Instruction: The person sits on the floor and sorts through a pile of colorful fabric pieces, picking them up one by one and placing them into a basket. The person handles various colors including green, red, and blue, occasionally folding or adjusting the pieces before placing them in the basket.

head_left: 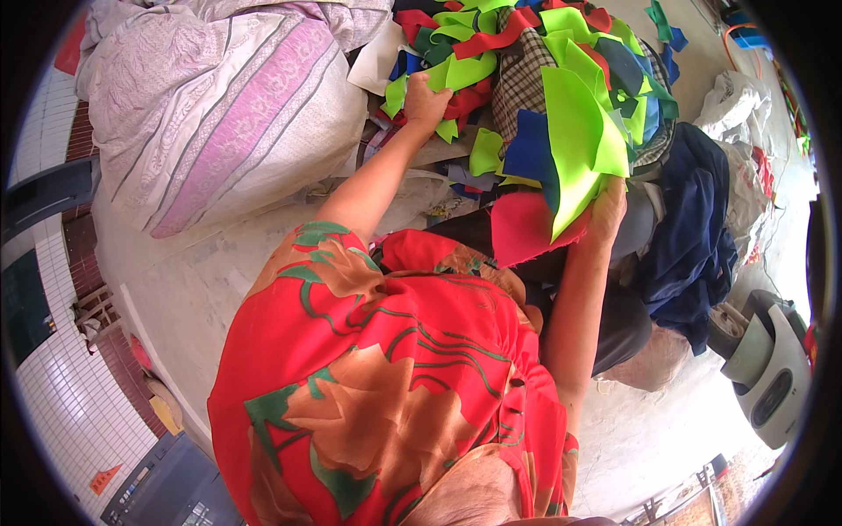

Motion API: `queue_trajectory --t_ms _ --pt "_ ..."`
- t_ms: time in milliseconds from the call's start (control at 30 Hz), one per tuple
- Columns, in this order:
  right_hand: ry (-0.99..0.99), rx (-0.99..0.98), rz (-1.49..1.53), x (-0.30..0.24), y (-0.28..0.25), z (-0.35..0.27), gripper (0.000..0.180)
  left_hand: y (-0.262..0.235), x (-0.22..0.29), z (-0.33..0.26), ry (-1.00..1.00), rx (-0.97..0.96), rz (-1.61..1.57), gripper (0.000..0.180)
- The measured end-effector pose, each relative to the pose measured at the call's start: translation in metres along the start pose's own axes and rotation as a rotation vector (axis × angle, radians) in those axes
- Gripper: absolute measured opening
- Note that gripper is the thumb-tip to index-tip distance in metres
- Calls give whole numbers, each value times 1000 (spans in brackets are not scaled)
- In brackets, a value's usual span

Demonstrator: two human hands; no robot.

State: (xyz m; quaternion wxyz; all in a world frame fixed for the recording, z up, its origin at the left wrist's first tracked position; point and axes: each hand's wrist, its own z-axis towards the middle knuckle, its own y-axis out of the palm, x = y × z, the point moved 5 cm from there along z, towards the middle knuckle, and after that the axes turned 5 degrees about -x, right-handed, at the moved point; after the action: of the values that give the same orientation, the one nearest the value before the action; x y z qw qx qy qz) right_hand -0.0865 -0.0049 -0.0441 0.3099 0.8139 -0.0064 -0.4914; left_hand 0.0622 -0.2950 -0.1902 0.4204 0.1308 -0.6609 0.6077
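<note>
Head view, left grip (427, 103): bare hand at the near left side of the scrap heap, fingers curled in at a lime-green strip (467, 70); how tightly it has hold of the strip, I cannot tell
Right grip (607, 210): closed on the lower right edge of a large lime-green fabric piece (570, 131); most of its fingers are hidden
Large lime-green piece: in front of the heap, its pointed lower end hanging over a pinkish-red scrap (526, 232); a blue scrap (526, 145) shows just to its left
Scrap heap: red, lime, dark green and blue cuttings, lying about and over a brown-and-white checked cloth (519, 88)
Left of the heap: a bulky bundle in white cloth with a lilac patterned band (237, 123); it stands on the pale floor (167, 272)
Right of the heap: a crumpled navy cloth (688, 228); a whitish plastic sack (732, 110) beyond it; a grey-and-white appliance (776, 377) farther to the right
Wearer: red shirt (368, 377) with brown and green floral print; both forearms bare, reaching forward
</note>
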Motion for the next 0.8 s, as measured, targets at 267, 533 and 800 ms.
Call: queue_trajectory --t_ms 267,533,800 --pt "51 182 -102 -6 0 -3 44 34 -13 21 -217 -414 143 43" --pt "48 202 -30 -10 11 -5 47 -24 88 6 250 -425 -427 26" --pt "79 121 -187 -6 17 2 42 -88 189 -48 224 -633 -903 32"
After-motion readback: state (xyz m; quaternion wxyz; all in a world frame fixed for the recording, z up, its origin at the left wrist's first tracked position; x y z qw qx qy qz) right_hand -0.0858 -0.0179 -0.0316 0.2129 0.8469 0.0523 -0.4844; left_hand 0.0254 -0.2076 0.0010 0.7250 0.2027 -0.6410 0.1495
